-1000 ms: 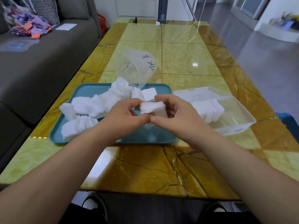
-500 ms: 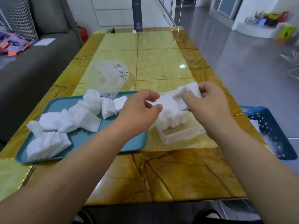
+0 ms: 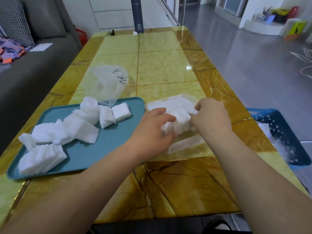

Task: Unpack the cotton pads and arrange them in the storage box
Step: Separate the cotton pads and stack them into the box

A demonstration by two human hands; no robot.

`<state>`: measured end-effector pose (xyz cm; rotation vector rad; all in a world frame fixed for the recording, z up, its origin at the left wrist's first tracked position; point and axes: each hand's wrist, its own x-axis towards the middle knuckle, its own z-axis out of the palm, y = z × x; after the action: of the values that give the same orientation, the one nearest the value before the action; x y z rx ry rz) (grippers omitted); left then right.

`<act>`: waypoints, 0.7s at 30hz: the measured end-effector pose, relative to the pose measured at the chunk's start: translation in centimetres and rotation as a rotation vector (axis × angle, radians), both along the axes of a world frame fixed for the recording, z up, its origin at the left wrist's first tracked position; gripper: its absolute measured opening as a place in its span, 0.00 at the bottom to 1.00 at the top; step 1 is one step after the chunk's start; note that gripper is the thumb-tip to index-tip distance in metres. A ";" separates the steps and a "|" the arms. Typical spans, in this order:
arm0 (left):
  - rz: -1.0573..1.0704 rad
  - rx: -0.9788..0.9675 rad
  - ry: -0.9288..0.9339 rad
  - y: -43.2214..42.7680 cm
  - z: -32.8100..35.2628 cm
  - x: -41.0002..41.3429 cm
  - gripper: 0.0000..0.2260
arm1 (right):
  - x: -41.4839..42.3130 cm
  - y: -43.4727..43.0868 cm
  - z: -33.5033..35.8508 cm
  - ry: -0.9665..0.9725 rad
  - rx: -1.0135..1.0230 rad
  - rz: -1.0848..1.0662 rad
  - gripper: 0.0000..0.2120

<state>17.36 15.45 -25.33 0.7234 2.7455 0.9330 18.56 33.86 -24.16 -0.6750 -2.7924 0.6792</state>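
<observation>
The left hand and right hand curl their fingers round a stack of cotton pads inside the clear storage box, at centre frame on the surface. Loose pads lie on the teal tray at left.

Cotton pads: white, packed in clear storage box (seemingly on edge); loose heaps on teal tray.

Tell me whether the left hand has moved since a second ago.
Yes. The left hand was over the tray then; now it lies right of the tray's edge, gripping the pads in the box.
</observation>
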 end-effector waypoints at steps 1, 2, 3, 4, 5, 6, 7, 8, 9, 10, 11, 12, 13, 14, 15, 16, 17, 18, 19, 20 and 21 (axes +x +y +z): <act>-0.002 0.006 0.004 -0.1 -0.1 0.0 0.19 | 0.0 -0.4 0.1 -0.010 -0.017 0.026 0.08; -0.006 0.008 0.010 -0.2 -0.2 0.0 0.19 | 0.0 -0.8 0.3 -0.024 -0.030 0.064 0.14; -0.012 0.005 0.016 -0.1 -0.2 0.1 0.19 | 0.1 -1.2 0.8 -0.042 -0.043 0.104 0.17; -0.015 0.002 0.019 -0.1 -0.2 0.1 0.19 | 0.3 -1.6 1.3 -0.075 -0.055 0.133 0.17; -0.015 0.002 0.021 -0.1 -0.2 0.1 0.18 | 0.5 -2.0 1.8 -0.121 -0.055 0.154 0.16; -0.015 0.000 0.022 0.0 -0.3 0.0 0.18 | 0.8 -2.4 2.2 -0.178 -0.038 0.166 0.14; -0.017 -0.004 0.027 0.0 -0.3 0.0 0.18 | 1.0 -2.6 2.5 -0.221 -0.009 0.178 0.12; -0.022 -0.004 0.037 0.1 -0.4 -0.1 0.19 | 1.3 -2.7 2.7 -0.250 0.024 0.181 0.11; -0.027 0.000 0.050 0.1 -0.5 -0.1 0.19 | 1.4 -2.8 2.9 -0.256 0.053 0.184 0.09; -0.033 0.012 0.063 0.0 -0.6 0.0 0.19 | 1.5 -2.7 3.2 -0.256 0.079 0.175 0.08; -0.035 0.030 0.073 -0.1 -0.6 0.1 0.20 | 1.5 -2.6 3.3 -0.240 0.105 0.159 0.08; -0.030 0.053 0.079 -0.4 -0.6 0.2 0.20 | 1.4 -2.5 3.3 -0.234 0.120 0.141 0.09; -0.016 0.071 0.087 -1.0 -0.5 0.1 0.21 | 1.3 -2.6 3.4 -0.220 0.122 0.127 0.10; 0.003 0.073 0.106 -1.6 -0.3 -0.2 0.20 | 1.3 -2.5 3.5 -0.213 0.120 0.113 0.09; 0.031 0.045 0.138 -2.3 -0.2 -0.7 0.20 | 1.4 -2.6 3.6 -0.210 0.123 0.106 0.06; 0.071 -0.024 0.177 -3.5 -0.2 -1.5 0.20 | 1.2 -2.8 3.5 -0.194 0.132 0.110 0.12; 0.111 -0.134 0.210 -4.4 -0.2 -2.5 0.20 | 1.1 -2.9 3.5 -0.162 0.140 0.111 0.20; 0.154 -0.265 0.232 -5.4 -0.3 -3.5 0.21 | 1.1 -3.3 3.5 -0.117 0.135 0.110 0.26; 0.190 -0.385 0.236 -6.6 -0.3 -4.5 0.23 | 1.0 -3.9 3.5 -0.054 0.123 0.120 0.28; 0.208 -0.473 0.224 -7.5 -0.5 -5.3 0.24 | 0.9 -4.6 3.5 -0.002 0.107 0.147 0.29; 0.209 -0.535 0.203 -8.4 -0.8 -6.0 0.25 | 0.7 -5.4 3.4 0.051 0.091 0.189 0.28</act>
<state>11.31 7.02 -26.11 0.4577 3.0796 0.1236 19.23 28.50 -20.79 -0.3745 -2.8433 0.5874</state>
